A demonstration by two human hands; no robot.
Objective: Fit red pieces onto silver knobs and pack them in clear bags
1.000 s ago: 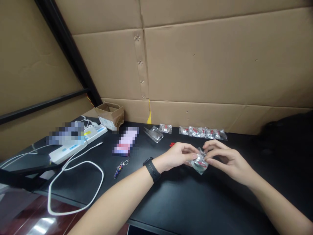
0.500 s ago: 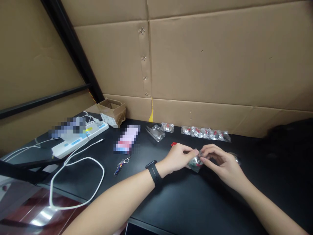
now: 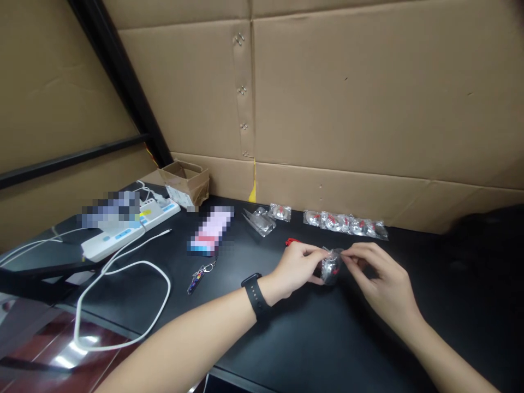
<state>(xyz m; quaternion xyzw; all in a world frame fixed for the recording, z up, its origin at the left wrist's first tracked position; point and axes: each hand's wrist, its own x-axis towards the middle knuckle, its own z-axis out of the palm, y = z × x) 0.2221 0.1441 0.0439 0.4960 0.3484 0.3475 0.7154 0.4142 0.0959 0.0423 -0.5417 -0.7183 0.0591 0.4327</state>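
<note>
Between my hands is a clear plastic bag (image 3: 330, 270) with a round silvery item and red bits in it. My left hand (image 3: 297, 267), with a black watch at the wrist, holds the bag's left side between thumb and fingers. The thumb and fingertips of my right hand (image 3: 379, 273) pinch the bag's upper right corner. Something red (image 3: 292, 242) lies just behind my left hand, partly hidden. Farther back lie a row of similar filled bags (image 3: 344, 222), a single filled bag (image 3: 280, 212) and crumpled clear bags (image 3: 261, 222).
On the black table (image 3: 262, 349) are an open cardboard box (image 3: 188, 183), a blurred-out phone-like item (image 3: 213, 229), a keychain (image 3: 198, 278), a white power strip (image 3: 131, 230) and a looped white cable (image 3: 168, 297). Cardboard walls stand behind. A dark object (image 3: 487, 245) is at right.
My right hand has shifted slightly right, drawing the bag's corner outward. More of the silvery item now shows. A round shiny object formerly visible beside my right hand is hidden now.
</note>
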